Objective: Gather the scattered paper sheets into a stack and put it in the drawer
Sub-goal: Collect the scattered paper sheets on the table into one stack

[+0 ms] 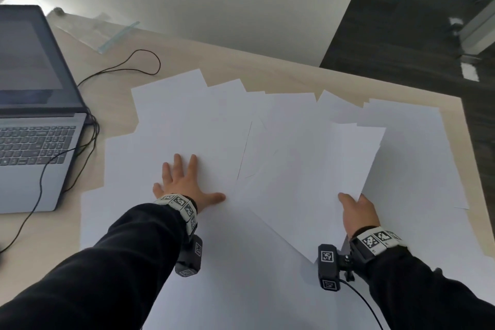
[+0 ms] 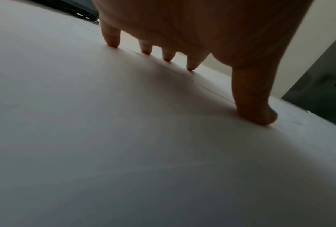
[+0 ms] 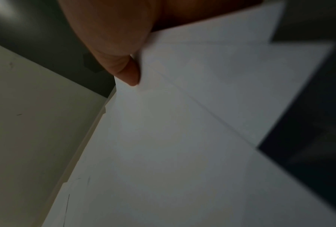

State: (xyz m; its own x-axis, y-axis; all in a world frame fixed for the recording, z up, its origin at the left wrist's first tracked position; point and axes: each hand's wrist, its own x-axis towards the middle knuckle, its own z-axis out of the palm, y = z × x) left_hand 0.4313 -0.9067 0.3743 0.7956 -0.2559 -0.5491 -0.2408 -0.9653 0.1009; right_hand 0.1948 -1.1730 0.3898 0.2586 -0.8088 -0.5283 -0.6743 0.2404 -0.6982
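Observation:
Several white paper sheets lie scattered and overlapping across the light wooden desk. My left hand lies flat with spread fingers on the sheets left of centre; in the left wrist view its fingertips and thumb press the paper. My right hand pinches the near edge of a lifted bundle of sheets, thumb on top and fingers hidden beneath. In the right wrist view the thumb sits on the held sheets. No drawer is in view.
An open grey laptop stands at the left with black cables running beside it. A clear sleeve or ruler lies at the back. The desk's right edge borders dark floor.

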